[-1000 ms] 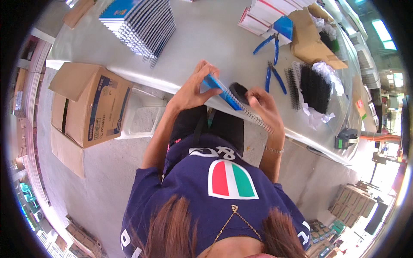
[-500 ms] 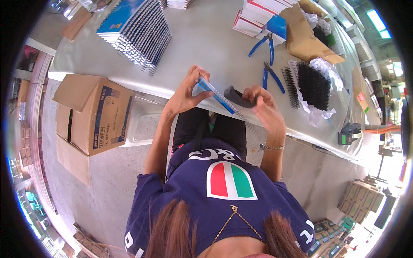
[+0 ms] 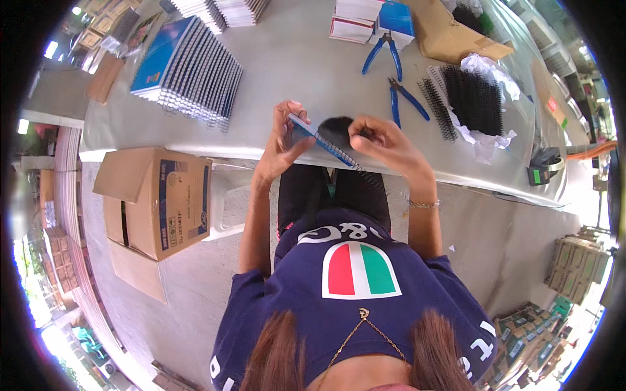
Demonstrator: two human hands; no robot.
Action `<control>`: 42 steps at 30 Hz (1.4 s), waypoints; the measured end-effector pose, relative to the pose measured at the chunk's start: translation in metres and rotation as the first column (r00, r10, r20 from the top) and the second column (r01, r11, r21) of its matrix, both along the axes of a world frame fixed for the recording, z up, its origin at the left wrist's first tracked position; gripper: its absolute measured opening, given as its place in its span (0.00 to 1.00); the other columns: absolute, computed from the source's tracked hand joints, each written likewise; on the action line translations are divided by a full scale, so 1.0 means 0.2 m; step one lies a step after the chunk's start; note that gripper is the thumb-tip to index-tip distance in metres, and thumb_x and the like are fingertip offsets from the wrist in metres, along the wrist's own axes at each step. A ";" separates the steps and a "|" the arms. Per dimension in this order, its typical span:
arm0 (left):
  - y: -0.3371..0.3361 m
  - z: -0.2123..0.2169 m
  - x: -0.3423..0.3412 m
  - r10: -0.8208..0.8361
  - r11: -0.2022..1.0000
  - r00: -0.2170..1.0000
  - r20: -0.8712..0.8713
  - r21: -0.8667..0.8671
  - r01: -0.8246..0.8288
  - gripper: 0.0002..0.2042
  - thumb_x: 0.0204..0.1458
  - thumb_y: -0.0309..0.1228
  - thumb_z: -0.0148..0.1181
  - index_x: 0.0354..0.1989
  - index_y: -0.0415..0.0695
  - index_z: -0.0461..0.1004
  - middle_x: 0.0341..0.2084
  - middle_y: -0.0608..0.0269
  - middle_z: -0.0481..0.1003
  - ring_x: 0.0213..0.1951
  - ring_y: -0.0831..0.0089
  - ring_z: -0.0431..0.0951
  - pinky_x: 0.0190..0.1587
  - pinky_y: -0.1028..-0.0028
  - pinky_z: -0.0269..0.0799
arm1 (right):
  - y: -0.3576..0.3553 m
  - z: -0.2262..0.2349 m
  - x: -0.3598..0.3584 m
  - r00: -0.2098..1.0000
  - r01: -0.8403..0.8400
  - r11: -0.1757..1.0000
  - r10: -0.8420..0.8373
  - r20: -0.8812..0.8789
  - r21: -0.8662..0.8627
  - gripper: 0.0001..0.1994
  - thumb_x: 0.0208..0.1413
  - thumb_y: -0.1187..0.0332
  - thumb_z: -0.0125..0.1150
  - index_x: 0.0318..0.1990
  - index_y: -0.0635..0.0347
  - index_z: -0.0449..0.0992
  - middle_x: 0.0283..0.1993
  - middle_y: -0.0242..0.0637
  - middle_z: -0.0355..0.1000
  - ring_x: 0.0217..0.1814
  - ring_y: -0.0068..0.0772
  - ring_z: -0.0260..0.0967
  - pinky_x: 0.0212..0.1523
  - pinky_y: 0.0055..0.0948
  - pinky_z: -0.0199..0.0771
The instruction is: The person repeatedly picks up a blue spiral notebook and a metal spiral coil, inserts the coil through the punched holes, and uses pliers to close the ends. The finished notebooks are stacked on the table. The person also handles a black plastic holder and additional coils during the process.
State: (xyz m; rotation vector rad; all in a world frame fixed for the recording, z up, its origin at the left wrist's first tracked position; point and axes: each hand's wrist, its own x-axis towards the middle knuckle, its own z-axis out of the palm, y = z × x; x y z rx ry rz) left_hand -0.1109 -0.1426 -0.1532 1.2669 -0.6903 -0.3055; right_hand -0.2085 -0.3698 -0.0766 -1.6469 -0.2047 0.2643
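My left hand [image 3: 285, 140] is closed on a blue-covered spiral notebook [image 3: 331, 150], seen nearly edge-on over the table's front edge. Its fingers and thumb grip the far end. A wire coil [image 3: 372, 180] runs along the notebook's edge and sticks out past its near end. Beside it, my right hand [image 3: 386, 144] has its fingers curled on a black, curved, soft-looking piece [image 3: 336, 130], blurred, whose kind I cannot make out. The piece is close to the coil; whether they touch is hidden.
A stack of blue spiral notebooks [image 3: 189, 72] stands at left. Two blue-handled cutters, one [image 3: 383, 53] behind the other [image 3: 407, 103], lie right of centre. Black coils [image 3: 475, 98] on white paper are farther right. A cardboard box [image 3: 169, 199] stands below the table's left side.
My right hand has turned inward beside the notebook, its fingers more curled, and the black piece has swung with it. My left hand keeps its grip. The whole view has shifted slightly.
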 end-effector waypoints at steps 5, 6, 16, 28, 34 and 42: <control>0.03 -0.01 0.03 -0.073 0.997 0.994 -0.086 0.004 0.074 0.28 0.47 0.15 0.62 0.56 0.48 0.60 0.44 0.65 0.61 0.51 0.73 0.63 0.56 0.73 0.59 | 0.02 0.08 0.03 0.998 -0.025 0.995 0.030 0.047 -0.097 0.15 0.57 0.58 0.69 0.36 0.62 0.77 0.28 0.21 0.67 0.27 0.11 0.54 0.27 0.20 0.55; 0.03 0.00 0.03 -0.084 0.996 0.992 -0.098 0.006 0.085 0.27 0.47 0.15 0.62 0.55 0.48 0.60 0.44 0.66 0.61 0.51 0.74 0.63 0.56 0.74 0.59 | 0.02 0.07 0.03 0.997 -0.038 0.996 0.042 0.058 -0.080 0.16 0.57 0.57 0.68 0.36 0.62 0.77 0.28 0.21 0.67 0.27 0.12 0.54 0.27 0.20 0.56; 0.00 0.06 -0.01 -0.044 0.996 0.960 -0.278 0.059 0.063 0.23 0.50 0.15 0.60 0.52 0.48 0.61 0.44 0.68 0.60 0.51 0.78 0.61 0.55 0.77 0.57 | 0.00 -0.11 0.13 0.995 0.014 0.970 -0.037 0.091 0.243 0.18 0.63 0.52 0.61 0.35 0.61 0.73 0.28 0.18 0.61 0.31 0.12 0.54 0.29 0.18 0.53; 0.02 0.02 0.01 -0.078 0.995 0.982 -0.170 0.041 0.086 0.24 0.49 0.18 0.59 0.55 0.48 0.61 0.46 0.70 0.59 0.52 0.78 0.60 0.57 0.79 0.54 | 0.06 -0.01 0.10 0.990 0.033 0.997 -0.022 0.138 -0.075 0.17 0.62 0.56 0.62 0.36 0.63 0.73 0.29 0.22 0.64 0.33 0.13 0.57 0.31 0.19 0.57; 0.04 0.00 0.01 -0.008 0.997 0.985 -0.174 0.070 0.021 0.24 0.52 0.18 0.58 0.56 0.49 0.61 0.45 0.71 0.59 0.50 0.78 0.60 0.57 0.78 0.53 | 0.10 -0.13 0.18 0.978 0.183 0.974 -0.167 0.125 -0.132 0.18 0.62 0.57 0.62 0.35 0.66 0.74 0.27 0.27 0.66 0.32 0.16 0.58 0.33 0.23 0.62; 0.01 0.03 0.00 0.004 0.997 0.969 -0.247 0.073 0.015 0.25 0.54 0.18 0.56 0.59 0.49 0.59 0.47 0.69 0.59 0.52 0.78 0.59 0.61 0.76 0.49 | 0.08 -0.10 0.18 0.959 0.239 0.918 -0.172 0.226 -0.315 0.20 0.61 0.55 0.63 0.34 0.67 0.72 0.25 0.33 0.65 0.30 0.20 0.59 0.31 0.27 0.60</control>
